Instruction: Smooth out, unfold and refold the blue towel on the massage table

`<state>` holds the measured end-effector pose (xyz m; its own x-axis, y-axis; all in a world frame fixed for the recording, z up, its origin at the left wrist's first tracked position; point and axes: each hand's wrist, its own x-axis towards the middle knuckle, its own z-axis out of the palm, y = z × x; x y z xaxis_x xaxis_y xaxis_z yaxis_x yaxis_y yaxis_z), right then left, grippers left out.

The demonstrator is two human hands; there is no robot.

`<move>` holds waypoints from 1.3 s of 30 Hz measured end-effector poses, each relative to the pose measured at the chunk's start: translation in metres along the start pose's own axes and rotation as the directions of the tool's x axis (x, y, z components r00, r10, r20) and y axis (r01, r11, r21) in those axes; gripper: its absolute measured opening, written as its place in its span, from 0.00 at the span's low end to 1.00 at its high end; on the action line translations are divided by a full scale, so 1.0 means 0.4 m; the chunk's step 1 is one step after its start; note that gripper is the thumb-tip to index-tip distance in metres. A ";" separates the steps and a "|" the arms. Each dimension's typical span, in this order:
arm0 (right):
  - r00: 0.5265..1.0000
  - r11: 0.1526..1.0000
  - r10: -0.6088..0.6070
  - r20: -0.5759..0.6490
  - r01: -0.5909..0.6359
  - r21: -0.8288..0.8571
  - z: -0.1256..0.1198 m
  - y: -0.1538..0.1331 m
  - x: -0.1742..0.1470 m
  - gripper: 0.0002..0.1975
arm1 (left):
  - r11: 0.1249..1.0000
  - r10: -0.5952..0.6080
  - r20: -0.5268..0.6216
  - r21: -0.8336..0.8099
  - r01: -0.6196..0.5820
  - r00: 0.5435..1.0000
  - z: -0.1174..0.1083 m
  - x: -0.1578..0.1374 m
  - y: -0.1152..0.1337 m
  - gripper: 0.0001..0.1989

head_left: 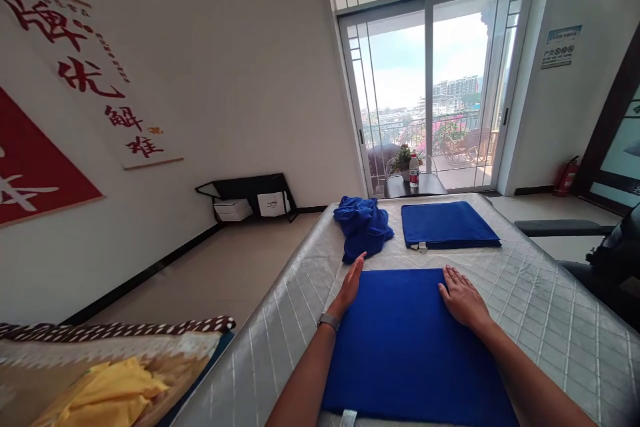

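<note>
A flat, folded blue cloth [400,340] lies in front of me, a small white label at its near edge. My left hand [349,285] stands on edge along the cloth's far left side, fingers stretched out and pointing away. On the far right part of the cloth my right hand [463,295] rests flat, palm down. Beyond the left hand is a crumpled blue cloth [364,225]. To its right lies a second neatly folded blue cloth [447,223], with white tags at its near edge.
Everything blue lies on a silver quilted mattress [555,327]. At the lower left a yellow cloth [113,393] sits on patterned bedding [190,347]. Past the mattress, a small table [430,187] holds a water bottle [414,171] and a potted plant [401,159].
</note>
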<state>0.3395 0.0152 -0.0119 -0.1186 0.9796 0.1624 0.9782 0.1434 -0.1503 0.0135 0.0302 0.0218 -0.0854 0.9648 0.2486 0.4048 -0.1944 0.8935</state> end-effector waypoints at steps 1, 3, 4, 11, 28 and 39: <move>1.000 1.000 -0.001 0.002 0.001 -0.004 -0.001 0.000 0.000 0.35 | 0.999 0.032 0.020 -0.012 -0.031 0.999 0.001 0.002 -0.004 0.32; 1.000 1.000 -0.005 0.005 0.005 -0.009 -0.003 -0.001 -0.001 0.35 | 0.996 0.084 0.048 -0.003 -0.084 0.995 0.001 0.005 -0.013 0.32; 1.000 1.000 -0.005 0.007 0.005 -0.011 -0.004 -0.002 -0.001 0.35 | 0.995 0.092 0.044 0.030 -0.093 0.995 0.000 0.005 -0.017 0.32; 0.999 1.000 0.019 0.031 -0.019 0.010 -0.007 -0.003 0.000 0.34 | 0.972 0.088 0.083 0.211 -0.104 0.993 -0.004 -0.004 -0.038 0.32; 0.995 1.000 -0.019 0.100 0.019 0.003 -0.050 -0.018 -0.024 0.34 | 0.868 0.179 0.127 0.447 -0.217 0.976 0.011 -0.001 -0.059 0.33; 0.995 0.999 0.007 0.097 -0.011 0.045 -0.029 -0.034 -0.094 0.36 | 0.793 0.273 0.162 0.520 -0.317 0.948 0.025 0.003 -0.075 0.31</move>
<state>0.3327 -0.0251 -0.0048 -0.1279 0.9896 0.0659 0.9709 0.1385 -0.1955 0.0104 0.0391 -0.0085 0.1771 0.8906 0.4188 0.8218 -0.3680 0.4351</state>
